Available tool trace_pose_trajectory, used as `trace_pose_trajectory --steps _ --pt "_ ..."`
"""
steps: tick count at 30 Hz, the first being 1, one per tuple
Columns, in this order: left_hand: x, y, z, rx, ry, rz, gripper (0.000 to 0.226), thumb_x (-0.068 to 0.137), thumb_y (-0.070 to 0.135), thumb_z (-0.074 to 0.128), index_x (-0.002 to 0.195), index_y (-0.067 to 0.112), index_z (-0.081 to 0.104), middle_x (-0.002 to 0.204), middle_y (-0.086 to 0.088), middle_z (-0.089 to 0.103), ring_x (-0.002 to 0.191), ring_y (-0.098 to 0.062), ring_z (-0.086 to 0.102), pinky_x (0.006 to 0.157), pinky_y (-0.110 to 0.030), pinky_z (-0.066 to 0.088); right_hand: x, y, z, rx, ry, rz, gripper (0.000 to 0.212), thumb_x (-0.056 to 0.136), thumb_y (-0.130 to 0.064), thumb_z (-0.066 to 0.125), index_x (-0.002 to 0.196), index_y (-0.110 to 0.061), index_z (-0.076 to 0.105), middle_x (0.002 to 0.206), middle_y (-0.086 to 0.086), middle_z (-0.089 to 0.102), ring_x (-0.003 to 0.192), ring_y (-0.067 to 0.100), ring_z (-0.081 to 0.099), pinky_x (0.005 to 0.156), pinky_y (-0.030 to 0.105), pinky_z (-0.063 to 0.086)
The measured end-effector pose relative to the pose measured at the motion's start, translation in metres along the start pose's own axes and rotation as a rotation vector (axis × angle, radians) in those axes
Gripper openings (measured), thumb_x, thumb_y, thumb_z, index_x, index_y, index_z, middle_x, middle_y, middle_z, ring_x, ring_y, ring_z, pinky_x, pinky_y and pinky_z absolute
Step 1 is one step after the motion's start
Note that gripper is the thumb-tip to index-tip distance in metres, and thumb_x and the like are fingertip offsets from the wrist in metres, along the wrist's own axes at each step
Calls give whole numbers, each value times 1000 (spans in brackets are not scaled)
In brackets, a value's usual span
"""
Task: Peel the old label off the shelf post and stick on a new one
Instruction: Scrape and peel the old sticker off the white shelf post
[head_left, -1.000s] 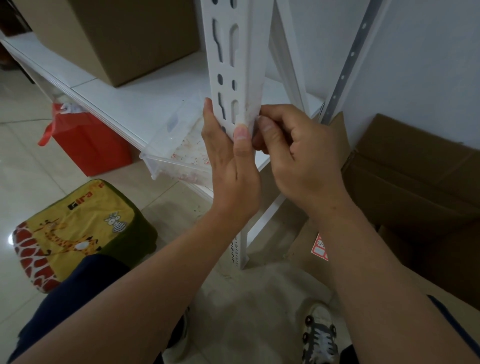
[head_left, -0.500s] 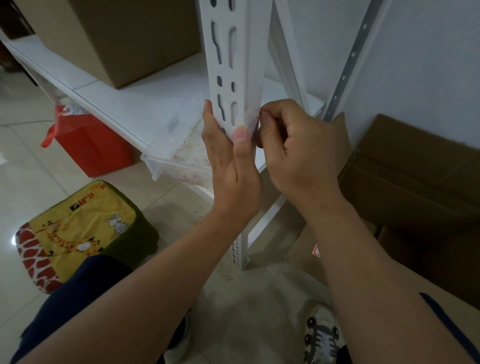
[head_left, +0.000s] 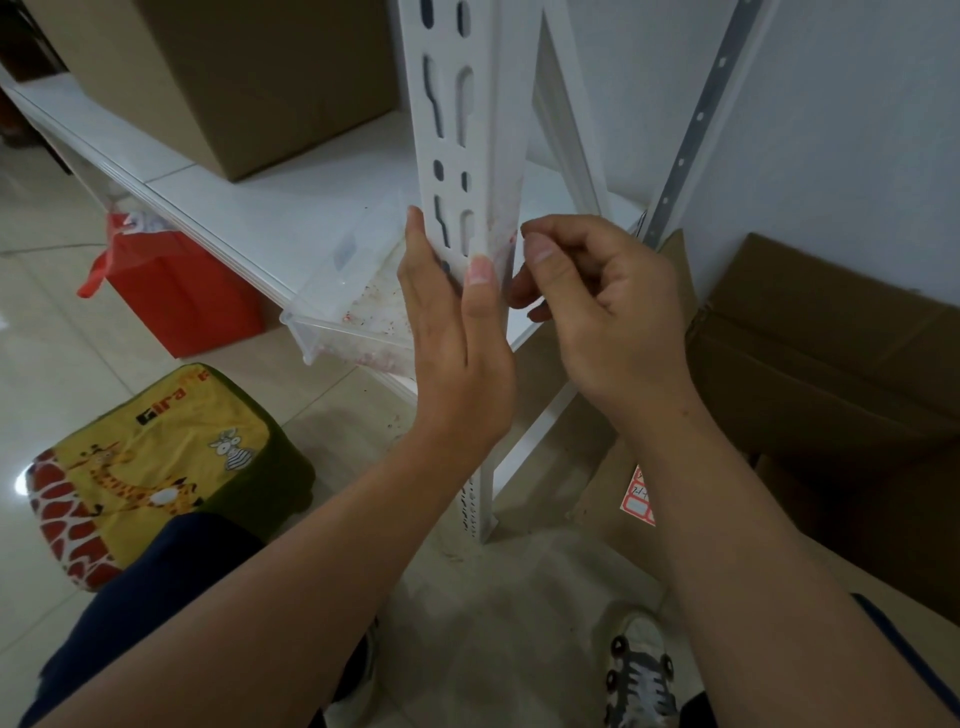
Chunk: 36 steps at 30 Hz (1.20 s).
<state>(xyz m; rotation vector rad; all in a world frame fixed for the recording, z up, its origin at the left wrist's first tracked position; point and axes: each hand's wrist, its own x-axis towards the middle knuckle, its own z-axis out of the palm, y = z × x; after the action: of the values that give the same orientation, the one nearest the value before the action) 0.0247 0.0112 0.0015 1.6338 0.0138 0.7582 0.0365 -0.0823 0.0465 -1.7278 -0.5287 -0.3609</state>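
Fingers (head_left: 478, 270) of the left hand (head_left: 457, 353) lie straight along the white shelf post (head_left: 467, 130), thumb on its front edge, apparently bracing it. Right hand (head_left: 597, 312) sits just beside the post's right face with fingers curled, thumb tip near the reddish remnant of the old label (head_left: 506, 244); whether it pinches anything I cannot tell. New labels (head_left: 638, 501) wait on the cardboard (head_left: 602, 483) by the post's foot, within reach.
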Motion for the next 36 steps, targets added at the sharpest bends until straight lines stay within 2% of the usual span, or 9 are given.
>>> trace_pose_trajectory --steps 4,9,15,17,20,24,30,36 --pt "-1 1 2 -41 -1 -7 73 96 48 27 156 14 4 161 -4 17 147 -9 21 117 -23 28 1 1 5 -108 16 -97 16 96 -19 57 105 -10 66 85 -13 64 79 4 67 67 14 53" --pt "-1 -1 4 -26 19 -20 73 96 50 26 156 16 1 162 -2 14 148 -10 19 120 -36 27 5 5 7 -216 35 -158 16 97 -20 55 102 -7 63 86 -14 61 81 6 65 68 19 55" --pt "-2 2 5 -35 27 -24 75 94 52 25 155 17 0 161 -1 13 148 -11 18 120 -43 26 5 6 8 -270 40 -197 18 98 -18 52 101 -3 62 86 -8 63 75 5 62 67 11 52" --pt "-2 2 6 -33 29 -25 76 93 53 25 155 17 0 160 3 13 147 -10 19 119 -43 28 5 6 9 -257 49 -181 18 98 -18 51 101 -4 62 86 -3 66 81 7 63 66 17 54" --pt "-3 4 6 -12 32 -27 76 92 54 23 155 18 0 158 6 14 145 -5 19 121 -37 27 7 6 6 -187 9 -130 14 98 -17 52 101 -8 62 84 -4 67 77 10 65 67 29 57" --pt "-2 1 5 -13 24 -26 75 93 54 24 155 18 0 161 -2 14 148 -14 19 119 -45 28 7 5 1 -157 -46 -102 8 98 -18 53 99 -17 61 82 -16 63 78 7 65 69 26 57" --pt "-2 0 9 -13 54 -29 76 93 54 23 155 18 -2 160 3 12 148 -10 17 121 -42 26 8 6 6 -161 1 -119 13 97 -16 54 98 -6 63 80 -3 67 72 12 67 65 35 57" --pt "1 0 13 -108 79 -25 78 91 55 26 155 17 -1 154 6 16 146 -16 24 118 -46 30 8 6 9 -154 37 -119 15 96 -14 53 97 -3 63 82 3 70 71 11 67 62 35 57"
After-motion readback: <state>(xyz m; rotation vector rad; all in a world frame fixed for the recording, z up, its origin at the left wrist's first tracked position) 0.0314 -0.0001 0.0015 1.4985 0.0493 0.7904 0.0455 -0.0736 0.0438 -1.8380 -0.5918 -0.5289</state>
